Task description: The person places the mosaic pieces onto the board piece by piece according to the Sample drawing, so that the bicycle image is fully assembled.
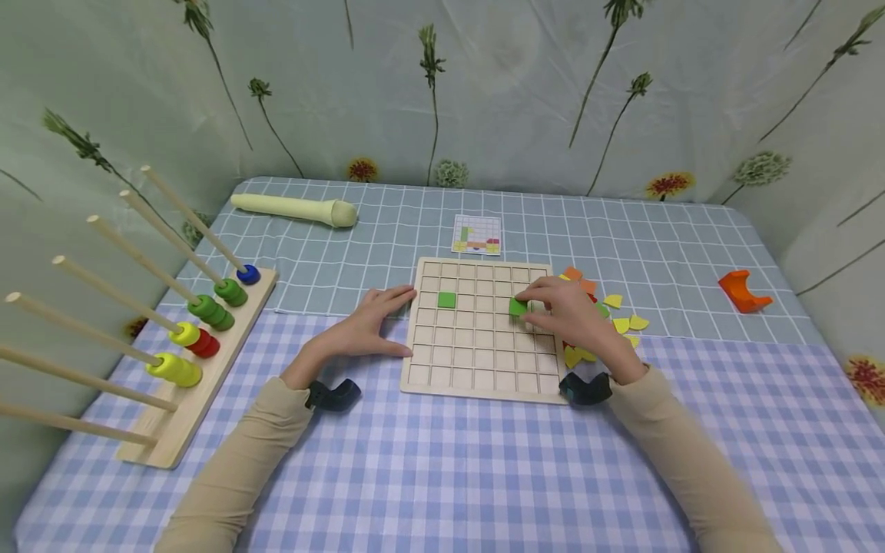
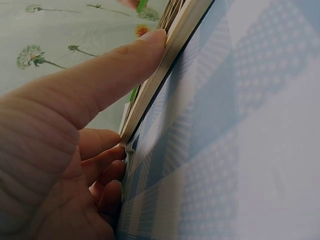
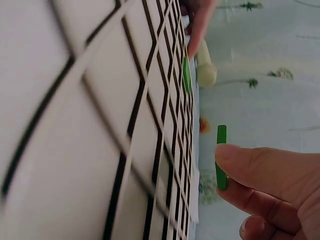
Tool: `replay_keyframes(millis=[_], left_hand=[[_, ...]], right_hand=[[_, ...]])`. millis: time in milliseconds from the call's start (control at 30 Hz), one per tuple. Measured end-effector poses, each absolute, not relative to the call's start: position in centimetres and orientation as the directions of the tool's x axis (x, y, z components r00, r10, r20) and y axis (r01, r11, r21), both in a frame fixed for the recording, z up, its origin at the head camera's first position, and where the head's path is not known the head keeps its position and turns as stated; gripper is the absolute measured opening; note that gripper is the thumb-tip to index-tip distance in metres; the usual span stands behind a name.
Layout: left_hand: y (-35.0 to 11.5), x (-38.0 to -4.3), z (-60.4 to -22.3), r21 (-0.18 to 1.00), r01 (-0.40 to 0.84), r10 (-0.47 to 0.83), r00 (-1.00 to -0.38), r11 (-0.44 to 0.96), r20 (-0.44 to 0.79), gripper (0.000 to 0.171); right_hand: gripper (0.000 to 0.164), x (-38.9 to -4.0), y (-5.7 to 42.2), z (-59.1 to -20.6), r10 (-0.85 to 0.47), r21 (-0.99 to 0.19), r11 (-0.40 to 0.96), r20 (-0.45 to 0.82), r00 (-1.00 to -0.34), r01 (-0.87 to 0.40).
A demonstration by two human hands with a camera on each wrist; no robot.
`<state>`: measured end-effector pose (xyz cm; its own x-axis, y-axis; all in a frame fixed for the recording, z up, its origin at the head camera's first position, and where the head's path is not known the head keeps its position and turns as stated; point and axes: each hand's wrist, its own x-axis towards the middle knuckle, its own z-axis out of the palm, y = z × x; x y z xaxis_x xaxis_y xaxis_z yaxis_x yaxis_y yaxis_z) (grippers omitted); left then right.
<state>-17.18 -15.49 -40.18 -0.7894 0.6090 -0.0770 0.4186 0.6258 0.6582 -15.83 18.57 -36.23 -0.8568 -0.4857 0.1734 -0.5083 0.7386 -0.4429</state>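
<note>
A wooden grid board (image 1: 484,380) lies flat on the table, with one green square tile (image 1: 446,300) in a cell at its upper left. My right hand (image 1: 570,311) is over the board's right part and pinches a second green tile (image 1: 518,307) between thumb and finger. In the right wrist view this tile (image 3: 221,157) is seen edge-on, apart from the board. My left hand (image 1: 366,326) rests at the board's left edge. Its thumb and fingertips touch the wooden rim (image 2: 145,95), the fingers fairly straight.
Yellow, orange, red and green pieces (image 1: 620,326) lie loose right of the board, partly behind my right hand. A small pattern card (image 1: 477,234) is beyond it. A peg stand with coloured rings (image 1: 207,384) stands left. A pale green stick (image 1: 293,209) and an orange curved piece (image 1: 744,292) lie farther off.
</note>
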Motion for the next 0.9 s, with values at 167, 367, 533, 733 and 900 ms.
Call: replay_keyframes(millis=[167,367,533,733,900], left_hand=[[-15.5,-17.2,-40.3,0.649,0.434,0.615,-0.786,0.625,-0.066,0.097],[-15.5,-17.1,-40.1,0.647,0.434,0.615,-0.785,0.627,-0.070,0.097],[-15.4,-17.0,-39.8,0.649,0.440,0.617,-0.785,0.621,-0.059,0.096],[-15.3,-17.0,-39.7,0.650,0.429,0.612,-0.788,0.627,-0.070,0.096],[-15.3,-17.0,-39.8,0.646,0.429,0.611,-0.788,0.631,-0.073,0.096]], right_hand=[[0.030,-16.1,16.3,-36.0,-0.501,-0.444,0.746,0.115,-0.858,-0.496],[0.030,-16.3,14.2,-36.0,-0.533,-0.406,0.748,0.104,-0.840,-0.525],[0.028,-16.4,12.6,-36.1,-0.553,-0.397,0.740,0.099,-0.827,-0.543],[0.024,-16.7,11.0,-36.6,-0.571,-0.381,0.735,0.097,-0.815,-0.560],[0.024,-16.8,9.9,-36.7,-0.586,-0.368,0.736,0.073,-0.807,-0.568]])
